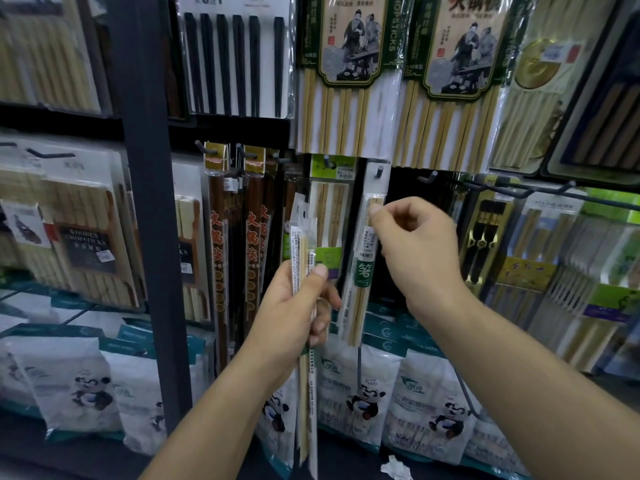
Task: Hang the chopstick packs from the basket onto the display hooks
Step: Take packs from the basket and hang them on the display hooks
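Several packs point(304, 237) in left hand point(294, 306); right hand point(419, 247) pinches hooked 箸 pack point(363, 271)

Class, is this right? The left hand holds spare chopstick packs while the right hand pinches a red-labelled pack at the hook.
No: the head view shows the right hand pinching a green-labelled pack, not red. The rest stands.

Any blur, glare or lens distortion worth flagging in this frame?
Head view: motion blur smears the far-left packs and softens the right hand pinching the hanging pack; glare streaks the upper bamboo packs; wide-angle distortion tilts the right-edge packs.
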Tool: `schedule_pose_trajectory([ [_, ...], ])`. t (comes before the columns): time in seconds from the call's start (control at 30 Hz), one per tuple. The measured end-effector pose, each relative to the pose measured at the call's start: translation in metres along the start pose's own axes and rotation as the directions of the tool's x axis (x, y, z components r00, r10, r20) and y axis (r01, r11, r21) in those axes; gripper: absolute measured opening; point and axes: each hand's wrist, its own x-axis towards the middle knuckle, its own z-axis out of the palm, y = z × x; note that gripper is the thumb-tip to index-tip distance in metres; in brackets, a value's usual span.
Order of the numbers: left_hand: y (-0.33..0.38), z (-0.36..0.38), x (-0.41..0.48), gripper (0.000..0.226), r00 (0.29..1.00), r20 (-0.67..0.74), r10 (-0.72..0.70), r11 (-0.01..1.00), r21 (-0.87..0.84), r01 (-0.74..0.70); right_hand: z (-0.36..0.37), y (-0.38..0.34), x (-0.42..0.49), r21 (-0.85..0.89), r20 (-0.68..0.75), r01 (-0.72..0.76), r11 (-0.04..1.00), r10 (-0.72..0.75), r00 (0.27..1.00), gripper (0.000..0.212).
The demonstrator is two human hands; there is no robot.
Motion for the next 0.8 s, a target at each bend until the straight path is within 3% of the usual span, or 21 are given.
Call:
schedule_pose_trajectory([
  [0.1, 0.0, 0.004, -0.001, 0.027, 0.998, 0.048, 0.046, 0.999, 0.024, -0.047, 0.005, -0.006, -0.014, 0.006, 0.214, 0.032, 0.999, -0.032, 0.976, 0.015],
  [0.17, -0.001, 0.006, -0.001, 0.013, 0.995, 0.073, 0.07, 0.997, 0.027, -0.072, 0.008, -0.009, -0.019, 0.029, 0.312, -0.032, 0.999, 0.022, 0.95, 0.016],
  [0.27, 0.001, 0.008, -0.002, 0.013, 0.992, 0.107, 0.073, 0.997, 0.021, -0.076, 0.01, -0.012, -0.022, 0.084, 0.371, -0.156, 0.984, 0.115, 0.921, 0.018],
  [0.43, 0.003, 0.005, -0.003, 0.023, 0.996, 0.093, 0.014, 0.999, -0.048, -0.009, 0.008, -0.01, -0.018, 0.093, 0.269, -0.139, 0.986, 0.109, 0.957, 0.018],
  [0.5, 0.003, 0.001, 0.0, 0.024, 1.0, 0.028, -0.002, 1.0, -0.03, 0.002, 0.004, -0.011, -0.011, 0.043, 0.172, -0.056, 0.998, 0.047, 0.984, 0.019],
  [0.6, 0.003, -0.003, 0.004, 0.034, 0.999, -0.04, -0.008, 1.0, -0.011, 0.008, -0.002, -0.016, 0.003, 0.095, 0.059, -0.047, 0.994, 0.042, 0.997, 0.021],
  [0.8, 0.006, -0.004, 0.003, 0.032, 0.999, -0.042, -0.007, 0.998, 0.069, 0.009, -0.002, -0.025, 0.02, 0.135, -0.028, -0.055, 0.989, 0.059, 0.998, 0.025],
])
